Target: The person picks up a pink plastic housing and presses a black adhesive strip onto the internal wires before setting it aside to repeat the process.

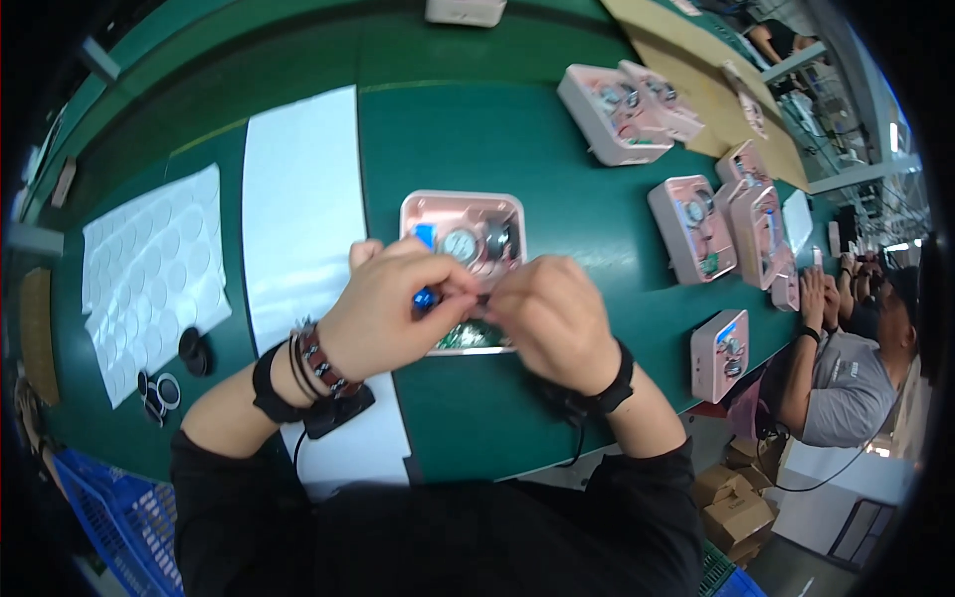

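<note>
In front of me a pink plastic housing (464,202) lies with its inside facing up. It holds a round silver part (460,245), a dark round part (499,239) and a green circuit board (468,338). My left hand (398,298) is closed over its left side, thumb and fingertips pinched together. A shiny blue rounded piece (425,298) shows between its fingers. My right hand (553,310) is closed over the right side, with fingertips meeting the left ones. Something small and dark shows between them; the fingers hide most of it.
Several open pink housings (622,119) with wiring stand at the right. Left lie a white paper strip (303,199), a sheet of round stickers (154,269) and dark rings (194,350). A blue basket (114,512) is lower left. A co-worker (846,383) sits at the right.
</note>
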